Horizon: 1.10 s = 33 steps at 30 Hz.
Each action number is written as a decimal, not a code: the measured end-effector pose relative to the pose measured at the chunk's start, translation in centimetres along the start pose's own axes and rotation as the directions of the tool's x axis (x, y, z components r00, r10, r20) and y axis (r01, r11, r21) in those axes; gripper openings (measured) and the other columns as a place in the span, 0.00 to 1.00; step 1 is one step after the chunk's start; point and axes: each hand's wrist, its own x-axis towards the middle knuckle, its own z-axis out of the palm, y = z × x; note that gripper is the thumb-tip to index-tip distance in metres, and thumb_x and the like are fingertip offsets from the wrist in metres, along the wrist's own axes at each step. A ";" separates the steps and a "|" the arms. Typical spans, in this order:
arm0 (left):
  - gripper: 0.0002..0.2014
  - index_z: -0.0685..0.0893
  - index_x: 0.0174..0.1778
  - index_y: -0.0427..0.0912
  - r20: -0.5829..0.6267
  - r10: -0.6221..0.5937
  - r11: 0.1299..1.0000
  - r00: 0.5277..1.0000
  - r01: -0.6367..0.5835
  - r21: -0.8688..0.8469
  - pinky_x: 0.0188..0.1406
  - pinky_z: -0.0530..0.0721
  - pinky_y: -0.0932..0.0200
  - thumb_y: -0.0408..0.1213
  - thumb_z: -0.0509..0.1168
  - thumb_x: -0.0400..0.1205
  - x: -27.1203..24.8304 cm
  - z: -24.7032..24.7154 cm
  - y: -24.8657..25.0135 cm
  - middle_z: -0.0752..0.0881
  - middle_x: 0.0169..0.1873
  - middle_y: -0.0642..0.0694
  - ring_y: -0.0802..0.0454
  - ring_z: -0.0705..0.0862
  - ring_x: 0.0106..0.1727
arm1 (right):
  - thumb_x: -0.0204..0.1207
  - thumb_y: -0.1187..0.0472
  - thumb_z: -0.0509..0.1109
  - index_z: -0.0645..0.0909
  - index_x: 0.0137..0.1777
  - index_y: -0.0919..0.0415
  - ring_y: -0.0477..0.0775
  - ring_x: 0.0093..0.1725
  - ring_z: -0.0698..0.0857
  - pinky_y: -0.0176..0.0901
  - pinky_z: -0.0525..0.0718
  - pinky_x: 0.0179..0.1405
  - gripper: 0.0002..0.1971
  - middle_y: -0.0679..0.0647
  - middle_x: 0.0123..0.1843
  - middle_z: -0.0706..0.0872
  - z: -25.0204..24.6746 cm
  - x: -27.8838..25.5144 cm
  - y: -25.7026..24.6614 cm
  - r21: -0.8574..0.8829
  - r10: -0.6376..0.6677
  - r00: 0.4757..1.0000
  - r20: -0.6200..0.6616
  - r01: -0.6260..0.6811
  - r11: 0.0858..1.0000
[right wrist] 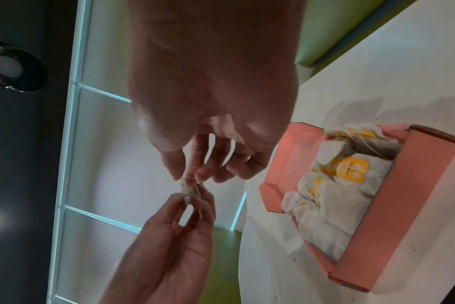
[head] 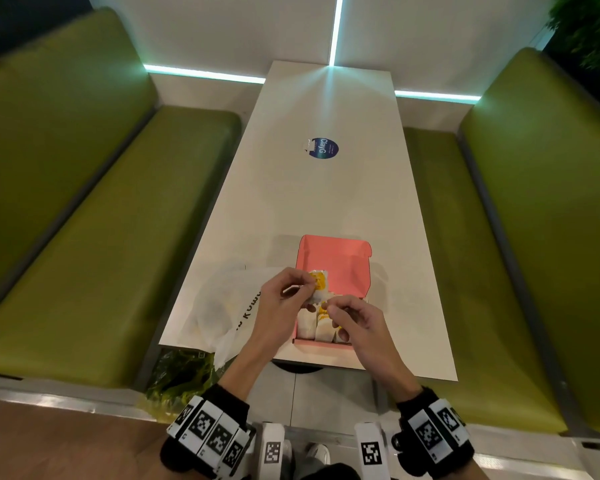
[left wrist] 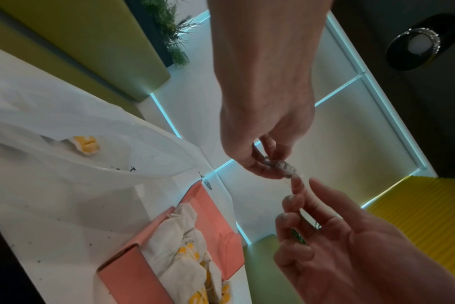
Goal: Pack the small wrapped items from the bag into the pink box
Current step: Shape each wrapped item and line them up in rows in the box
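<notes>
white table (head: 326, 188) | green booth benches (head: 94, 258) both sides | white wall (head: 243, 29) w/ cyan LED strips (head: 336, 29) | round ceiling lamp (left wrist: 420, 42)

head view downward, wrist views upward (close), sharing pink box (head: 333, 261)

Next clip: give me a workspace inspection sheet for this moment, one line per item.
Surface: white table, round dark blue sticker near its middle.
Job's things: open pink box with several white packets inside; white plastic bag left of it, one yellow-tagged packet showing inside.
Clutter: nothing seen.
Hands: left hand and right hand together pinch one wrapped item above the box.
Cables: nothing seen.
Surroundings: green benches both sides, light strips on the wall, plants.
</notes>
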 end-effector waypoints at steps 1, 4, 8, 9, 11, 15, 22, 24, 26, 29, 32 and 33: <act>0.02 0.83 0.44 0.28 -0.012 -0.001 1.000 1.000 0.001 0.008 0.34 0.86 0.57 0.20 0.67 0.82 0.0 0.1 -0.1 0.85 0.36 0.43 0.50 0.84 0.36 | 0.82 0.66 0.69 0.89 0.47 0.56 0.41 0.42 0.82 0.35 0.79 0.42 0.08 0.45 0.44 0.89 0.1 -0.2 0.0 -0.005 0.003 1.000 -0.001 -0.003 1.000; 0.04 0.85 0.43 0.32 -0.037 0.019 0.997 0.999 -0.016 0.072 0.34 0.86 0.55 0.22 0.67 0.82 0.0 0.4 -0.4 0.86 0.35 0.43 0.49 0.85 0.34 | 0.82 0.65 0.70 0.89 0.53 0.55 0.41 0.44 0.83 0.41 0.79 0.44 0.08 0.45 0.50 0.91 0.3 -0.5 0.1 -0.006 0.017 1.000 0.000 -0.017 1.000; 0.06 0.86 0.42 0.36 -0.054 0.049 0.988 0.997 -0.041 0.146 0.33 0.85 0.57 0.22 0.68 0.81 -0.1 0.9 -0.6 0.87 0.36 0.43 0.51 0.85 0.33 | 0.82 0.66 0.70 0.89 0.58 0.54 0.43 0.49 0.85 0.44 0.80 0.48 0.10 0.46 0.53 0.91 0.9 -0.7 0.2 -0.060 -0.010 1.000 -0.004 0.010 0.998; 0.05 0.87 0.42 0.35 -0.060 0.049 0.989 0.997 -0.040 0.146 0.32 0.85 0.58 0.23 0.68 0.81 -0.1 1.0 -0.5 0.87 0.36 0.44 0.52 0.85 0.34 | 0.82 0.66 0.70 0.89 0.58 0.52 0.45 0.51 0.85 0.46 0.81 0.48 0.11 0.46 0.53 0.90 1.1 -0.8 0.3 -0.084 -0.026 0.999 -0.019 0.024 0.996; 0.04 0.88 0.44 0.35 -0.066 0.045 0.992 0.997 -0.037 0.121 0.32 0.85 0.60 0.24 0.69 0.81 -0.2 1.1 -0.4 0.89 0.36 0.44 0.53 0.86 0.34 | 0.82 0.66 0.69 0.88 0.61 0.49 0.47 0.54 0.85 0.50 0.83 0.50 0.14 0.45 0.53 0.88 1.3 -1.0 0.4 -0.120 -0.047 0.997 -0.057 0.039 0.992; 0.05 0.89 0.47 0.41 -0.071 0.052 0.992 0.996 -0.044 0.115 0.42 0.89 0.53 0.27 0.71 0.81 -0.1 0.7 -0.5 0.91 0.39 0.49 0.51 0.89 0.42 | 0.85 0.63 0.66 0.76 0.77 0.48 0.45 0.58 0.82 0.36 0.80 0.50 0.22 0.47 0.59 0.82 1.4 -2.3 0.7 -0.134 -0.023 0.992 0.125 0.040 0.990; 0.07 0.85 0.44 0.44 -0.008 0.105 0.983 0.994 -0.103 0.153 0.45 0.90 0.42 0.27 0.72 0.80 -0.2 0.4 -0.9 0.89 0.42 0.50 0.47 0.89 0.44 | 0.84 0.64 0.67 0.85 0.62 0.42 0.46 0.54 0.84 0.46 0.85 0.47 0.16 0.40 0.53 0.86 -0.7 -1.2 -0.7 -0.277 -0.200 0.977 -0.080 0.171 0.945; 0.08 0.81 0.44 0.43 0.042 0.113 0.984 0.993 -0.118 0.133 0.44 0.89 0.40 0.26 0.73 0.80 -0.4 0.7 -1.0 0.88 0.41 0.45 0.44 0.89 0.44 | 0.83 0.62 0.69 0.84 0.62 0.43 0.46 0.53 0.84 0.46 0.86 0.45 0.14 0.41 0.55 0.84 -1.3 0.1 -1.7 -0.321 -0.237 0.961 -0.140 0.183 0.929; 0.10 0.79 0.46 0.42 0.094 0.102 0.987 0.990 -0.112 0.112 0.43 0.89 0.45 0.27 0.73 0.80 -0.7 1.0 -0.9 0.87 0.40 0.42 0.42 0.90 0.43 | 0.82 0.59 0.71 0.82 0.63 0.46 0.44 0.52 0.84 0.38 0.84 0.41 0.12 0.43 0.56 0.84 -1.8 1.3 -2.6 -0.373 -0.210 0.974 -0.083 0.165 0.913; 0.11 0.77 0.47 0.43 0.151 0.084 0.989 0.985 -0.101 0.112 0.43 0.87 0.54 0.27 0.73 0.80 -1.2 1.3 -0.9 0.90 0.38 0.42 0.44 0.91 0.42 | 0.80 0.60 0.74 0.86 0.49 0.53 0.39 0.45 0.84 0.27 0.79 0.40 0.02 0.44 0.45 0.88 -2.2 2.4 -3.2 -0.503 -0.141 0.986 0.086 0.165 0.848; 0.09 0.79 0.52 0.43 0.189 0.062 0.988 0.980 -0.087 0.128 0.46 0.88 0.52 0.32 0.73 0.81 -1.3 1.1 -1.1 0.91 0.40 0.45 0.47 0.91 0.44 | 0.79 0.62 0.74 0.87 0.43 0.55 0.39 0.42 0.84 0.24 0.76 0.40 0.04 0.42 0.39 0.88 -2.6 2.6 -3.8 -0.507 -0.147 0.984 0.102 0.178 0.843; 0.09 0.80 0.54 0.44 0.189 0.053 0.987 0.980 -0.080 0.138 0.47 0.88 0.53 0.34 0.72 0.82 -1.2 0.9 -1.2 0.91 0.42 0.46 0.49 0.91 0.46 | 0.79 0.61 0.74 0.87 0.43 0.53 0.39 0.42 0.84 0.25 0.76 0.40 0.04 0.39 0.39 0.88 -2.7 2.6 -4.0 -0.491 -0.150 0.985 0.084 0.172 0.854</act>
